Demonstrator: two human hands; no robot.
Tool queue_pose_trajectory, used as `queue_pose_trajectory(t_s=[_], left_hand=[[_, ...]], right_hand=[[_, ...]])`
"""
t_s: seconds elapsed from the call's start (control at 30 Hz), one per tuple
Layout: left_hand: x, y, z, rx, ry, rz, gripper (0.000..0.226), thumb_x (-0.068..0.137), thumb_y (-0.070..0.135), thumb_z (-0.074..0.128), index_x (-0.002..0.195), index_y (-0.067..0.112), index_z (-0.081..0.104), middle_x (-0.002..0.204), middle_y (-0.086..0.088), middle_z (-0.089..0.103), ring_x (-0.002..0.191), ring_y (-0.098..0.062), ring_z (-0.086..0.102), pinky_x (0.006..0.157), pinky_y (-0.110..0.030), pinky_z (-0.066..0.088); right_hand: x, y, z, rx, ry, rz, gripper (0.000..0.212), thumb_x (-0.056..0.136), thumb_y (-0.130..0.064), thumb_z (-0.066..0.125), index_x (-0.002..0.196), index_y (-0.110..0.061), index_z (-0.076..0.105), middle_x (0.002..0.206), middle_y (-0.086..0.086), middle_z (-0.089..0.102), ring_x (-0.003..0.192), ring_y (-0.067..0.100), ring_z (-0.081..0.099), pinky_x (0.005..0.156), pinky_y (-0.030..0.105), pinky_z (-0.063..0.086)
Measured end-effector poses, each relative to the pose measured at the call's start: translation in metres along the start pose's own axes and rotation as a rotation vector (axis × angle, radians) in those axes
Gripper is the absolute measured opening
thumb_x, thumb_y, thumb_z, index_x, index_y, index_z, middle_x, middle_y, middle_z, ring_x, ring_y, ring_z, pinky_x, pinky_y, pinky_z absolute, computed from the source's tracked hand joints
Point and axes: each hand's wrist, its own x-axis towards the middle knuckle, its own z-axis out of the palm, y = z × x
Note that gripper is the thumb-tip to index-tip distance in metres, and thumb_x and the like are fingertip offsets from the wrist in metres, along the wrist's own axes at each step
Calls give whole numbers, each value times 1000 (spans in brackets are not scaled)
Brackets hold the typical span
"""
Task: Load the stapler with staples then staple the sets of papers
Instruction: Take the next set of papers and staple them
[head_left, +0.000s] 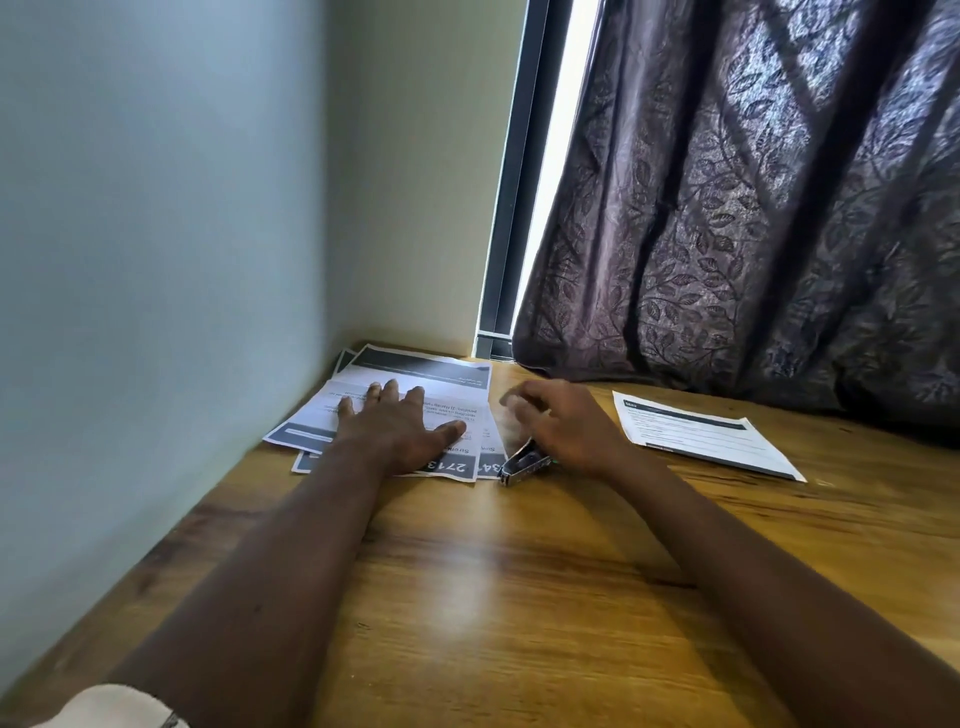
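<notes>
A loose pile of printed papers (415, 379) with dark header bands lies at the far left of the wooden table, by the wall corner. My left hand (395, 426) lies flat on top of the pile, fingers spread and straight. A small metal stapler (522, 464) sits at the pile's right front corner, its jaws at the paper edge. My right hand (558, 426) is over the stapler with fingers curled; its fingertips are blurred, and the stapler's rear end is hidden under the palm. A separate set of papers (701, 434) lies to the right.
The wooden table (493, 597) stretches toward me. A pale wall (156, 260) borders its left side. A dark patterned curtain (753, 208) hangs down to the table's far right edge, beside a bright window gap.
</notes>
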Motion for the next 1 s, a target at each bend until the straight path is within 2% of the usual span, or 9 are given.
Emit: queue_pose_trajectory(t_s=[0.1, 0.2, 0.27, 0.4, 0.5, 0.6, 0.77, 0.9, 1.0], left_hand=[[-1, 0, 1, 0, 12, 2, 93, 90, 82, 31, 163, 26, 14, 172, -8, 6, 159, -27, 2, 124, -58, 3], [-4, 2, 3, -14, 49, 9, 93, 90, 81, 31, 162, 25, 17, 172, -8, 9, 159, -27, 5, 124, -58, 5], [-4, 2, 4, -19, 79, 13, 92, 90, 81, 31, 162, 25, 20, 171, -8, 12, 158, -28, 8, 124, -58, 7], [-3, 1, 5, -41, 106, 17, 91, 90, 80, 35, 160, 24, 23, 170, -8, 16, 158, -28, 12, 123, -60, 9], [-3, 1, 4, -63, 114, 19, 90, 89, 79, 38, 159, 23, 22, 170, -9, 18, 157, -29, 13, 123, -61, 10], [-5, 2, 1, -74, 113, 23, 90, 91, 77, 39, 159, 23, 20, 170, -10, 17, 157, -30, 13, 124, -62, 10], [-10, 7, -2, -71, 125, 25, 87, 93, 76, 37, 160, 22, 20, 169, -11, 16, 157, -29, 13, 122, -65, 8], [-12, 8, -3, -105, 125, 19, 87, 94, 77, 29, 161, 23, 16, 171, -9, 13, 157, -28, 11, 122, -65, 5], [-12, 8, -4, -122, 129, 12, 89, 93, 79, 24, 162, 24, 14, 171, -9, 12, 158, -28, 10, 122, -66, 3]], right_hand=[[41, -12, 11, -6, -41, 267, 21, 94, -25, 61, 99, -9, 74, 95, 6, 73, 86, 23, 68, 76, 37, 55], [72, -24, 24, 99, -122, 543, 18, 92, -22, 63, 92, -4, 59, 86, 14, 70, 60, 23, 60, 52, 31, 51], [85, -28, 32, 145, -120, 628, 27, 91, -22, 69, 97, -5, 50, 93, 17, 71, 51, 18, 50, 49, 26, 41], [91, -24, 37, 207, -83, 740, 68, 76, -23, 88, 123, -3, 43, 93, 14, 70, 66, 18, 67, 56, 29, 55], [87, -19, 33, 314, -23, 782, 62, 74, -19, 90, 121, -4, 52, 82, 10, 69, 37, 11, 57, 36, 19, 43], [83, -13, 31, 495, 12, 766, 58, 70, -8, 91, 120, -7, 60, 97, 14, 72, 55, 16, 63, 46, 25, 51], [80, -14, 35, 440, 55, 750, 53, 68, -10, 92, 111, -5, 61, 94, 15, 74, 80, 23, 72, 80, 40, 62], [79, -13, 29, 453, 43, 765, 45, 73, -7, 89, 105, 0, 58, 92, 18, 75, 69, 23, 72, 73, 37, 62], [79, -10, 20, 420, 129, 668, 42, 78, -3, 83, 114, -5, 62, 102, 14, 73, 83, 23, 72, 72, 35, 62]])
